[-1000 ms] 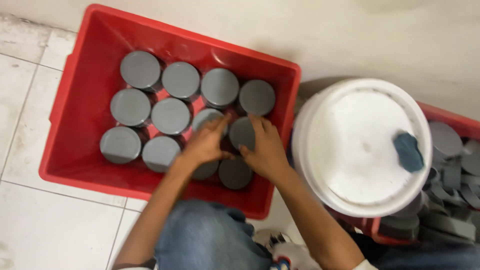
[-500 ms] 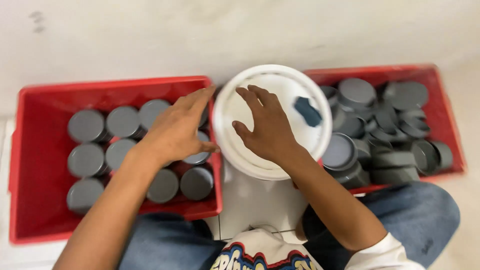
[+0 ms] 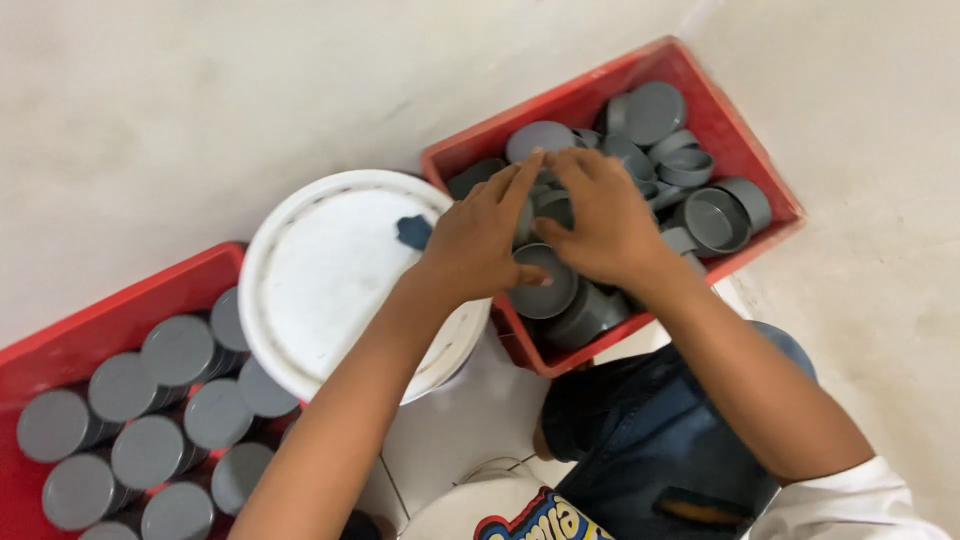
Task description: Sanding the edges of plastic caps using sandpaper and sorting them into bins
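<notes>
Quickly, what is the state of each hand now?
Left hand: fingers spread, resting on grey caps in the red crate; no clear grasp.
Right hand: the same, reaching into the caps; grip cannot be told.

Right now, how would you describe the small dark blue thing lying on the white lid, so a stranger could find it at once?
Start at the round white plastic bucket lid between the two red plastic crates. Near its upper right edge, beside the left hand, lies the small dark blue pad. It is the only blue thing; the caps around it are all grey and round.
</notes>
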